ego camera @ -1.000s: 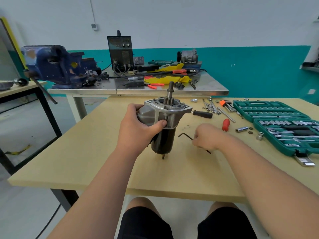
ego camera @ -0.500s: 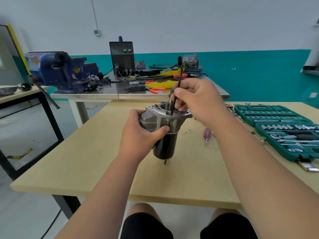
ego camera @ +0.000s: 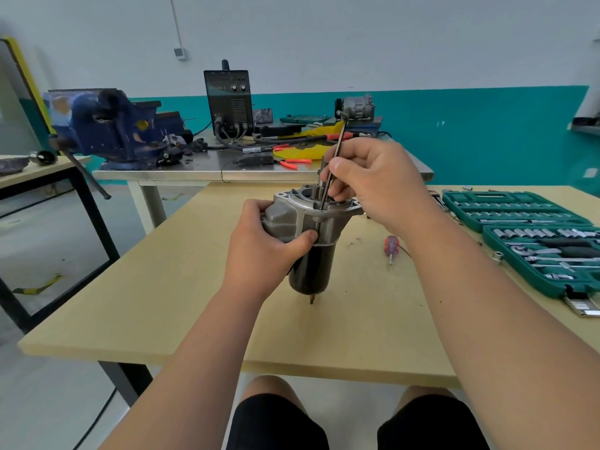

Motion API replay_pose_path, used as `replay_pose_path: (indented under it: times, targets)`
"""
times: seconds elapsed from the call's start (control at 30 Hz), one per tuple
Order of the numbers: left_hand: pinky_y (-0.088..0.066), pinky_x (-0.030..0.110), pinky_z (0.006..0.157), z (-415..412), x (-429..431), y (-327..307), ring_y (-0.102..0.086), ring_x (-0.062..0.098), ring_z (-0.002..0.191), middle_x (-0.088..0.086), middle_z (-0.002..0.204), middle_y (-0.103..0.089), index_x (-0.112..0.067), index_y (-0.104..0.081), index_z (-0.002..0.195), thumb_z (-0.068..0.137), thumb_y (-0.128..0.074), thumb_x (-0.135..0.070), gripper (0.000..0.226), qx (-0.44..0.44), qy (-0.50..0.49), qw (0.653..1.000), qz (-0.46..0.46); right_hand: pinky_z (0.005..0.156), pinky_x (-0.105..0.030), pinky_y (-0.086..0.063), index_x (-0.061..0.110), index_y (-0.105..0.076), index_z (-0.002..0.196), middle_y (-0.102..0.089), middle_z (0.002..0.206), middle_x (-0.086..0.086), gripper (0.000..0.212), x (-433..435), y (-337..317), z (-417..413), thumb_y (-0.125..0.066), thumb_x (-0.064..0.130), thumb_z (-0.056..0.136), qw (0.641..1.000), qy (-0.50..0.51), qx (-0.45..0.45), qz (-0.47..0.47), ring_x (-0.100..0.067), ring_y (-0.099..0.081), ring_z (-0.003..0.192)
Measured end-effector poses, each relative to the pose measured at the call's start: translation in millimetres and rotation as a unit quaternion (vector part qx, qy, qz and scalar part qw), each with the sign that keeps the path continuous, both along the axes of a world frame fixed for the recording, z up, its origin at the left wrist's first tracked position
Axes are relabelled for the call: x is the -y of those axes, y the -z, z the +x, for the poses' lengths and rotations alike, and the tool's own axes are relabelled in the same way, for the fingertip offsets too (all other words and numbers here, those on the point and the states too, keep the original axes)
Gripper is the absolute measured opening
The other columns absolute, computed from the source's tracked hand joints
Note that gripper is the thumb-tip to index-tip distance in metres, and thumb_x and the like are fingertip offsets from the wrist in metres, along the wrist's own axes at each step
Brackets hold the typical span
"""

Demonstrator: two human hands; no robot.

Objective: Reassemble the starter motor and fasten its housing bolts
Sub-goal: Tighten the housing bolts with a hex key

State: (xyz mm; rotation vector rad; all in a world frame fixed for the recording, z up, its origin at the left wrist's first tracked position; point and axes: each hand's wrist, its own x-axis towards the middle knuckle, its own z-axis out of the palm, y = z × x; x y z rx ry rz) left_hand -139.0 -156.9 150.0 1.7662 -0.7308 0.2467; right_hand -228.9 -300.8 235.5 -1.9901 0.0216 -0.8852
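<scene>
Grey-and-black starter motor stands upright mid tan wooden tabletop, well back from the near and left edges. Left hand has its grip wrapped round the grey housing. Right hand pinches a thin dark L-shaped hex key, tip down at the flange. Red-handled screwdriver lies just to the right, and green socket-set cases crowd the right edge.

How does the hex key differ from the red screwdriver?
The hex key stands nearly upright, pinched by the right hand; the red screwdriver lies flat on the table, untouched. The hex key is thin bare metal with a bent top; the screwdriver has a thick red handle. Both are hand tools.
</scene>
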Motion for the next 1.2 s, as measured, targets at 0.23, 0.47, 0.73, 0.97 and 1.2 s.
replay_pose_path:
  times: [0.23,0.47,0.73,0.97,1.2]
  targets:
    - [-0.045,0.005,0.054,-2.4,1.3,-2.8,-0.059,-0.013,0.079,-0.018,0.092,-0.061,-0.04,-0.041,0.098,0.059,-0.082,-0.041,0.057,-0.001,0.003,1.0,0.002,0.062,-0.025,-0.057,0.025,-0.065,0.083,-0.072,0.076,0.005,0.023,0.2,-2.9,-1.2,-0.054,0.009,0.094,0.999,0.009,-0.015,-0.03,-0.009,-0.068,0.064]
    - [-0.046,0.013,0.048,-3.9,3.5,-5.8,-0.063,-0.005,0.07,-0.015,0.089,-0.063,-0.039,-0.043,0.098,0.05,-0.079,-0.054,0.062,-0.012,0.014,1.0,0.002,0.061,-0.025,-0.058,0.027,-0.065,0.085,-0.072,0.075,0.007,0.02,3.7,-3.9,-3.9,-0.054,0.012,0.093,0.998,0.034,-0.011,-0.048,-0.008,-0.069,0.065]
    - [-0.046,0.009,0.049,-3.8,5.9,-5.1,-0.062,-0.008,0.074,-0.016,0.089,-0.063,-0.037,-0.043,0.1,0.05,-0.078,-0.054,0.063,-0.005,0.011,1.0,0.004,0.052,-0.018,-0.053,0.025,-0.062,0.081,-0.07,0.066,0.006,0.01,5.2,-3.0,-5.1,-0.062,0.023,0.091,0.995,0.068,-0.031,-0.062,-0.003,-0.065,0.056]
    - [-0.045,0.005,0.054,-3.4,4.9,-4.2,-0.059,-0.013,0.079,-0.017,0.091,-0.061,-0.033,-0.044,0.103,0.052,-0.079,-0.052,0.064,0.003,0.004,1.0,0.006,0.048,-0.02,-0.052,0.025,-0.058,0.085,-0.062,0.062,0.006,0.008,-1.2,-4.0,1.4,-0.064,0.028,0.089,0.991,0.088,-0.058,-0.081,0.0,-0.058,0.047]
    - [-0.044,0.005,0.054,-4.0,6.4,-5.4,-0.058,-0.014,0.08,-0.018,0.091,-0.061,-0.033,-0.044,0.104,0.053,-0.08,-0.05,0.065,0.001,0.007,1.0,0.012,0.043,-0.017,-0.046,0.017,-0.064,0.083,-0.068,0.062,0.004,0.005,-3.1,-10.4,3.2,-0.059,0.017,0.085,0.99,0.063,-0.111,-0.066,-0.004,-0.063,0.051]
